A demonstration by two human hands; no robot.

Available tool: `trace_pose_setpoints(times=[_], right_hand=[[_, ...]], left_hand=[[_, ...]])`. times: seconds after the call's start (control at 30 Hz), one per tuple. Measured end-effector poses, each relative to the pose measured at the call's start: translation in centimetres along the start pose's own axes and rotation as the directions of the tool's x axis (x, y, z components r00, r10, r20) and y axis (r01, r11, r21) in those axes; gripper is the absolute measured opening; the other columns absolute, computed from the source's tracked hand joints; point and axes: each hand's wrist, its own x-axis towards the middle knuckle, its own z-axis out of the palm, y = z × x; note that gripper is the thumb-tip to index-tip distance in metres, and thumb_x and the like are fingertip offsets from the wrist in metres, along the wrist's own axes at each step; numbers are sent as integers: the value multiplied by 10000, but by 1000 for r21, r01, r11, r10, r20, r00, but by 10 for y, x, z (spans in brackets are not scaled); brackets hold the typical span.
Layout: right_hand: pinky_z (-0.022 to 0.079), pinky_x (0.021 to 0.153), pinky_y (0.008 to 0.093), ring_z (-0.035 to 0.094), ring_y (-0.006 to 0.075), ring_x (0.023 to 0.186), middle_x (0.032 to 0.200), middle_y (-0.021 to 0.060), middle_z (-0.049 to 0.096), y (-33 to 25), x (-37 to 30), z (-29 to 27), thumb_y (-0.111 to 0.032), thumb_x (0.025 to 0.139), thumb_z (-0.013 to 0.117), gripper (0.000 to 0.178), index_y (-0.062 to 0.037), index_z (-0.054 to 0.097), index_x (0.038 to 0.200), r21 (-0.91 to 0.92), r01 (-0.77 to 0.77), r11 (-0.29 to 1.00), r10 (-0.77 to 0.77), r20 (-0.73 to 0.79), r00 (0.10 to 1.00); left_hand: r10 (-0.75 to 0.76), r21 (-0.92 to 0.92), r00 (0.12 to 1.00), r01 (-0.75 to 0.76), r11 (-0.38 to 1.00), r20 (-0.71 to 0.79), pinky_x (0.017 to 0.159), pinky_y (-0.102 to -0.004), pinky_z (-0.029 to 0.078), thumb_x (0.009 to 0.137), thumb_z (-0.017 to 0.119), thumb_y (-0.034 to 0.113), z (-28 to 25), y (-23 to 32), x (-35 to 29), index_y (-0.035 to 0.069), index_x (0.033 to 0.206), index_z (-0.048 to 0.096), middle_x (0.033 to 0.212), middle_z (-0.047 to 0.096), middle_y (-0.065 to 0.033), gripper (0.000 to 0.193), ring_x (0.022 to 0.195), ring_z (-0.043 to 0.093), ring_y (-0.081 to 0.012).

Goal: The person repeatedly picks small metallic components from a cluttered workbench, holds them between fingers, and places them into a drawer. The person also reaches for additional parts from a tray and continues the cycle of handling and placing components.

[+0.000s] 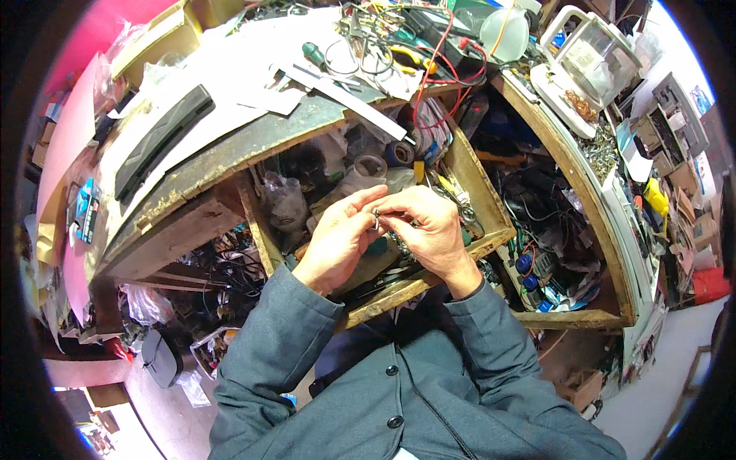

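Both my hands meet above an open wooden drawer crammed with odds and ends. My left hand is closed in a pinch, and my right hand pinches from the other side. Between the fingertips sits a small metal piece, too small to name its kind. Under the hands lie clear plastic bags, a roll of clear tape and loose metal parts. My palms and wrists hide part of the drawer.
On the bench top lie a long black case, a pale metal strip, a green-handled screwdriver and red cables. A second open drawer on the right holds blue-capped bottles. A clear-lidded plastic box stands far right.
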Motion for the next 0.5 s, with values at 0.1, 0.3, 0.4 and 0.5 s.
trace_pose_setpoints(times=[0.1,0.3,0.4,0.5], right_hand=[[538,730,351,674,254,811,873,86,721,-1,-1,1,-26,793,781,163,-70,763,948,-6,35,999,-35,-28,999],[561,719,298,705,174,791,887,89,745,6,-5,-2,-15,820,786,153,-32,770,971,156,-125,980,129,-15,992],[569,731,265,708,124,805,910,87,759,7,-6,-6,-8,850,780,129,1,767,978,266,-199,943,210,-12,978],[567,746,250,705,114,823,912,82,757,3,-5,-8,3,867,767,105,13,763,972,400,-286,871,310,4,951]], left_hand=[[15,23,1000,-15,1000,15,1009,-339,533,993,542,13,1,-1,-1,-61,1425,498,1286,663,-120,441,1111,665,-177],[0,104,1000,-1,995,6,1024,-341,532,1010,581,46,0,-2,0,-49,1415,515,1274,666,-133,421,1135,667,-194],[15,170,1000,-13,985,-11,990,-334,556,1012,611,69,6,1,-2,-46,1387,535,1218,688,-145,400,1088,690,-202],[33,277,998,-18,961,-51,930,-330,588,1006,632,74,8,4,-3,-42,1323,581,1144,714,-148,341,1015,716,-207]])
